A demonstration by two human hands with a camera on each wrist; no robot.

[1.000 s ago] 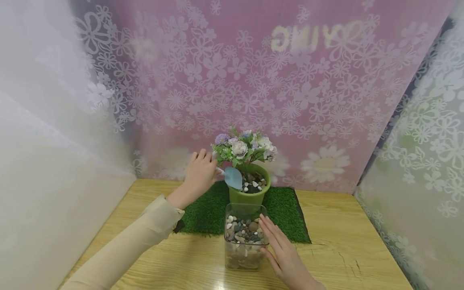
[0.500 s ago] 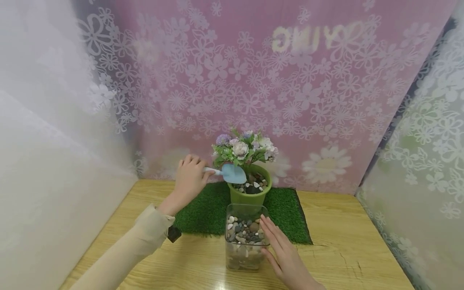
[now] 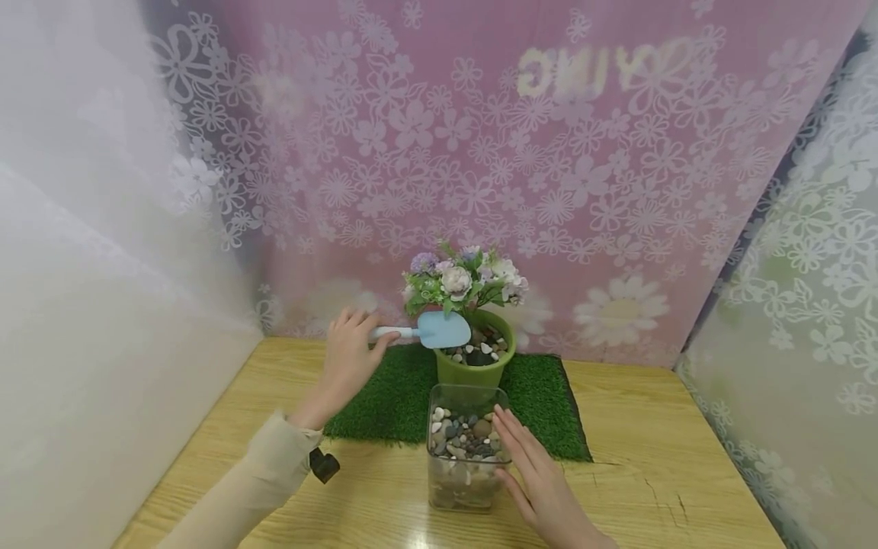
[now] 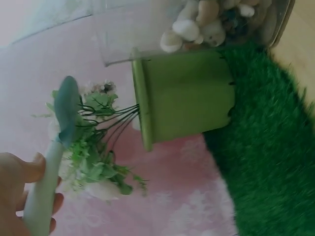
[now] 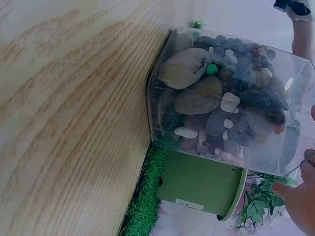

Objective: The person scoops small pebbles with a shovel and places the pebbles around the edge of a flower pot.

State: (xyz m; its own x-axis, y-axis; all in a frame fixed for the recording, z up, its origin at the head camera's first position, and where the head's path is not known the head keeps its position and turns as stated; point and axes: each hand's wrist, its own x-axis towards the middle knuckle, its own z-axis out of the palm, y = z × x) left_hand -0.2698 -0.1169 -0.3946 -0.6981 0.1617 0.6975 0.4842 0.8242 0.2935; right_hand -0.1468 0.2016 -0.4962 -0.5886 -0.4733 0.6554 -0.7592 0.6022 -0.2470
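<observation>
My left hand (image 3: pixel 348 352) grips the white handle of a small garden trowel (image 3: pixel 444 330). The trowel's light blue blade is over the left rim of a green flowerpot (image 3: pixel 470 374), below the blossoms; no stones show on it. Purple and white flowers (image 3: pixel 456 283) stand in the pot, with pebbles around their stems. In front of the pot is a clear plastic container (image 3: pixel 436 488) partly filled with pebbles (image 5: pixel 197 73). At the container's right side lies my right hand (image 3: pixel 542 479), its straight fingers touching the rim. The left wrist view shows fingers wrapped round the handle (image 4: pixel 42 196).
A green artificial grass mat (image 3: pixel 552 415) lies under the pot on the wooden table (image 3: pixel 638 488). Behind hangs a pink flower-patterned curtain (image 3: pixel 439 152), with pale sheets at the left and right. A black wrist-worn device (image 3: pixel 324 465) sits by my left sleeve.
My left hand has drawn back leftward and turned, so the trowel's blade now lies more level and shows its face. My right hand and the container have stayed in place.
</observation>
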